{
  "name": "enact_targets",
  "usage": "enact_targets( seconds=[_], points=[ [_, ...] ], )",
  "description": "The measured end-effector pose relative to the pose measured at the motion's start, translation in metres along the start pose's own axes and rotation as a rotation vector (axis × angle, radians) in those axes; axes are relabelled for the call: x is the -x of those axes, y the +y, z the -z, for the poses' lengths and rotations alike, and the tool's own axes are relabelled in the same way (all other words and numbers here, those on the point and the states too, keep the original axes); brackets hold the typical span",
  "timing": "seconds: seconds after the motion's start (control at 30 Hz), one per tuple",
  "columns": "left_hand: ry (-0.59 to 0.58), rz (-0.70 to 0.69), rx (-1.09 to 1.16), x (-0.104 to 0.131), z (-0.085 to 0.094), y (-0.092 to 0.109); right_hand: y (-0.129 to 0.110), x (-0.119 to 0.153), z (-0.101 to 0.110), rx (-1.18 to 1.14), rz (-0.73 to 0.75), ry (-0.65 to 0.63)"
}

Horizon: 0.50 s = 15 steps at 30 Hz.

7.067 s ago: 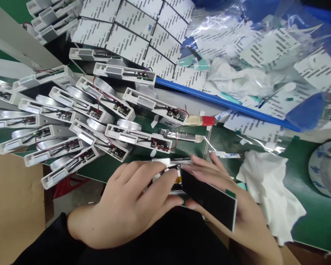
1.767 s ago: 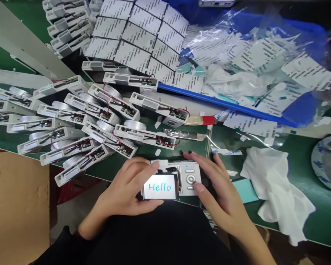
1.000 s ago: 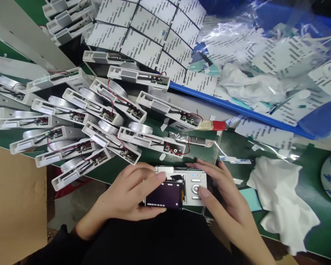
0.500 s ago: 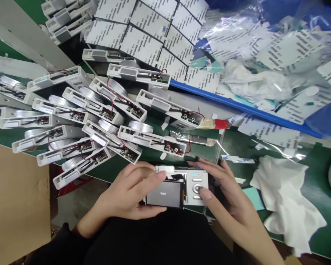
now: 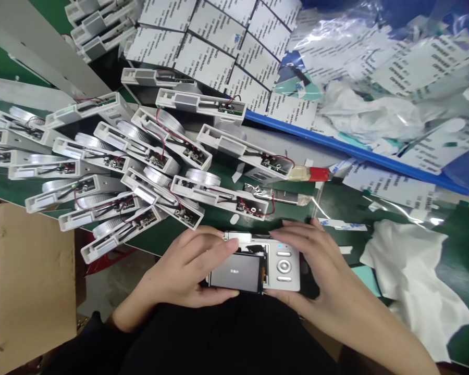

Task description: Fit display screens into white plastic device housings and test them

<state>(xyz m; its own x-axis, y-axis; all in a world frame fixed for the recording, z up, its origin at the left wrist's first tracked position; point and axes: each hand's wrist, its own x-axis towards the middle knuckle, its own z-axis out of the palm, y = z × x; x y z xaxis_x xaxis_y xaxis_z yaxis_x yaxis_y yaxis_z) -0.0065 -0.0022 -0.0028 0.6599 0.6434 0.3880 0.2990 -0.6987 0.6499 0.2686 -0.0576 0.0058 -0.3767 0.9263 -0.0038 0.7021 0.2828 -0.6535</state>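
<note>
A white digital camera [image 5: 293, 273] with its back partly uncovered is held in front of my body at the table's near edge. Its grey display panel [image 5: 236, 272] sits loose over the opening, lit with a short line of small text. My left hand [image 5: 191, 271] grips the left end, thumb along the panel's top edge and fingers around the body. On the other side my right hand [image 5: 316, 265] clasps the button end, fingers at the top edge and thumb at the bottom edge. A small blue light glows above the round silver button pad [image 5: 284, 266].
Several open white camera housings [image 5: 219, 195] with exposed wires crowd the left. Behind stands a blue tray [image 5: 336, 143] with printed white sheets [image 5: 205, 60] and plastic film. A white cloth [image 5: 410, 281] lies right. A cardboard box [image 5: 37, 271] stands lower left.
My right thumb has left the round button pad and moved down to the camera's bottom edge. My left hand keeps its grip. The whole view has shifted slightly.
</note>
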Motion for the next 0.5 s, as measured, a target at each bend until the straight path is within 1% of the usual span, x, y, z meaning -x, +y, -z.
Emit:
enact_targets(
  seconds=[0.1,0.2,0.3,0.4,0.5],
  points=[
    [-0.007,0.01,0.016,0.0,0.0,0.0,0.001,0.001,-0.001,-0.004,-0.002,-0.005],
    [-0.025,0.051,0.045,0.0,0.002,0.003,-0.005,0.003,0.0,0.04,0.011,0.014],
    [-0.016,0.071,0.045,-0.002,0.005,0.013,-0.021,0.002,0.004,0.128,0.066,0.051],
    [-0.012,0.083,-0.005,-0.007,0.009,0.024,-0.04,-0.003,0.008,0.206,0.156,0.044],
    [-0.01,0.051,-0.014,-0.011,0.01,0.03,-0.051,-0.009,0.008,0.23,0.179,0.061]
  ],
)
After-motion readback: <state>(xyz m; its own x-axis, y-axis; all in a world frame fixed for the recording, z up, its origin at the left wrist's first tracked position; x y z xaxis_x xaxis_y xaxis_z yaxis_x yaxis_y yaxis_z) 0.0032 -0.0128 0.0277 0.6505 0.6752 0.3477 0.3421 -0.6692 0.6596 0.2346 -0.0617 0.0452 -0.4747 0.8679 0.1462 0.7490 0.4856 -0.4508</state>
